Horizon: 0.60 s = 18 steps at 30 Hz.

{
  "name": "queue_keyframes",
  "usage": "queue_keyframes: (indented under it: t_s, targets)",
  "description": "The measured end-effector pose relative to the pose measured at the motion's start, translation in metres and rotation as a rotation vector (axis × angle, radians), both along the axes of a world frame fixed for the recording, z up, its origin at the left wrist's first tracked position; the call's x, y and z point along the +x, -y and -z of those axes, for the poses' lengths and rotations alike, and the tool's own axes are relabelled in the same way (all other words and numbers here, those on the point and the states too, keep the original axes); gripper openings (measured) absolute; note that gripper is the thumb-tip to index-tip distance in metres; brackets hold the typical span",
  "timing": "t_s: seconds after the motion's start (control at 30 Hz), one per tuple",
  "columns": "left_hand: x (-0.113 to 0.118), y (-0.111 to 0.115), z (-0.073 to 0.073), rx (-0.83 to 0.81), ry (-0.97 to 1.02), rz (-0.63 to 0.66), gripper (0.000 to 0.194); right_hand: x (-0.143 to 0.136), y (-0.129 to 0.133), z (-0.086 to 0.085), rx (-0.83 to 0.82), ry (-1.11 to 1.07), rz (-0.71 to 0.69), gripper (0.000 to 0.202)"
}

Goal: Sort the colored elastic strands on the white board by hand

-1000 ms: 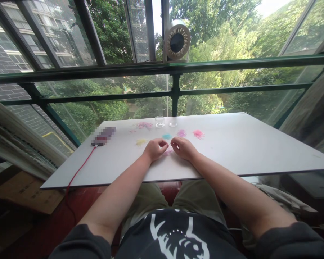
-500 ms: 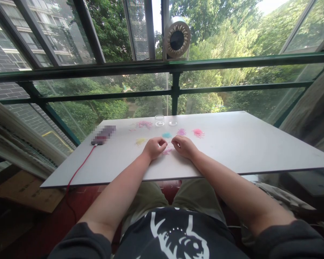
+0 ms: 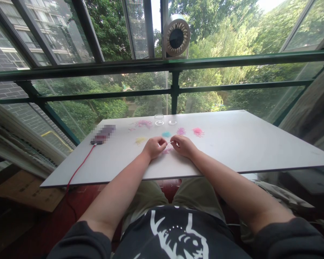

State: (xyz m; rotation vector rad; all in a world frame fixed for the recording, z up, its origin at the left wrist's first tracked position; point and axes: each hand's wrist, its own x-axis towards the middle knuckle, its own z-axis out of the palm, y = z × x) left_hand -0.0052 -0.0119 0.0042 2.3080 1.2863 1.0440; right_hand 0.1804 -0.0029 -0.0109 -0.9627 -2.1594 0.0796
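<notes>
My left hand [image 3: 156,148] and my right hand [image 3: 184,146] rest close together at the middle of the white table [image 3: 232,144], both pinched. A thin pale piece, too small to make out, spans the small gap between their fingertips. Under and between the hands lies a pink-purple pile [image 3: 166,149]. Just beyond them sit a blue pile [image 3: 166,134] and a purple pile [image 3: 181,131]. Farther right is a red-pink pile [image 3: 198,132]; a yellow pile [image 3: 140,140] lies left of my left hand.
Two clear round containers [image 3: 159,122] [image 3: 172,122] stand near the table's far edge, with a pink pile [image 3: 143,123] to their left. A blurred phone-like device [image 3: 104,135] with a red cable [image 3: 82,164] lies at the left. Behind the table runs a green railing [image 3: 102,70].
The fingertips of my right hand have shifted slightly left, towards my left hand. The piles and containers have stayed in place.
</notes>
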Motion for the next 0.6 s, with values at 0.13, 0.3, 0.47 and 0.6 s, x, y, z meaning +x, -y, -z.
queue_keyframes:
  t_s: [0.13, 0.3, 0.47, 0.6]
  targets:
    - [-0.0001, -0.0002, 0.0002, -0.002, 0.001, 0.009, 0.016, 0.0, -0.0002, 0.0005, 0.006, -0.004, -0.005, 0.01]
    - [-0.0003, -0.0006, 0.0002, -0.027, 0.001, 0.013, 0.018, -0.0001, -0.0012, 0.0, 0.018, -0.006, -0.024, 0.008]
    - [-0.0004, -0.0007, 0.0, -0.049, -0.005, 0.014, 0.019, 0.0001, -0.0004, -0.001, 0.025, 0.004, -0.035, 0.01]
    - [-0.0006, -0.0014, 0.0009, -0.043, -0.009, 0.022, 0.02, 0.0004, -0.0006, -0.0004, 0.035, 0.024, -0.024, 0.01]
